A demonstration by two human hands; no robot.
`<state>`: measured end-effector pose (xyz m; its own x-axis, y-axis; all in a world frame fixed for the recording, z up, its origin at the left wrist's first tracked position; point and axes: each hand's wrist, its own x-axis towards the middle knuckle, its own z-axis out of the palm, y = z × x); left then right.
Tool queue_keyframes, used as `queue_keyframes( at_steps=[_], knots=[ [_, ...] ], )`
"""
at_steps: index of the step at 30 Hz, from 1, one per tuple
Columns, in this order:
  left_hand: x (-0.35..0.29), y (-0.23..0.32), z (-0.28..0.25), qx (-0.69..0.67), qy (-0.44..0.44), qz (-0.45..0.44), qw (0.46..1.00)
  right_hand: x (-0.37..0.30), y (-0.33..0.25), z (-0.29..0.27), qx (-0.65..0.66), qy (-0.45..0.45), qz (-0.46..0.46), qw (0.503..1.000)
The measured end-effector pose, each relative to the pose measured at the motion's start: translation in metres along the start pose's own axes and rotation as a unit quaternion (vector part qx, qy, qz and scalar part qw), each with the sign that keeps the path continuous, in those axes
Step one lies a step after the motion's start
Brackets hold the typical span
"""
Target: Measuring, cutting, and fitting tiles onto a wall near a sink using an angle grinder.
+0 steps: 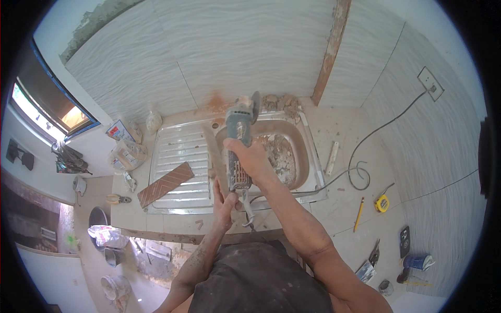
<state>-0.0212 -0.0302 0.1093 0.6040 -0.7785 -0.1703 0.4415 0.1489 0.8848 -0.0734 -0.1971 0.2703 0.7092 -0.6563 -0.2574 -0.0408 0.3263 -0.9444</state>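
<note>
Two bare hands work above the steel sink [315, 178]: the right hand [253, 159] wraps round the body of an angle grinder [240, 129], while the left hand [225, 208] seems to pinch the near end of a narrow pale strip [216, 161] just beside it. The grinder is held over the divide between drainboard [177, 148] and basin [302, 161], long axis running nearly straight away from the person, disc [255, 107] on the far end's right side. Farther left, a packet [118, 130] bears red-and-blue print, too small to read.

Reaching forward and inward with right arm [300, 224], gripping with right hand [253, 158]. Holding left hand [224, 209] nearer the torso [261, 284], pointing fingers [216, 189] forward.
</note>
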Motion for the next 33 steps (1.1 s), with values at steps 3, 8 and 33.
queue_keyframes(
  at_steps=[3, 8, 33],
  knots=[
    [0.008, 0.023, 0.011, 0.012, -0.060, 0.099, 0.993, 0.008, 0.002, -0.009, 0.033, 0.016, -0.088, 0.995],
    [0.007, 0.052, 0.049, 0.036, -0.133, 0.174, 0.975, -0.020, -0.016, -0.010, 0.037, 0.048, -0.088, 0.994],
    [-0.026, 0.030, -0.031, 0.006, -0.044, 0.197, 0.979, -0.222, 0.037, -0.162, -0.440, 0.388, -0.069, 0.807]
  ],
)
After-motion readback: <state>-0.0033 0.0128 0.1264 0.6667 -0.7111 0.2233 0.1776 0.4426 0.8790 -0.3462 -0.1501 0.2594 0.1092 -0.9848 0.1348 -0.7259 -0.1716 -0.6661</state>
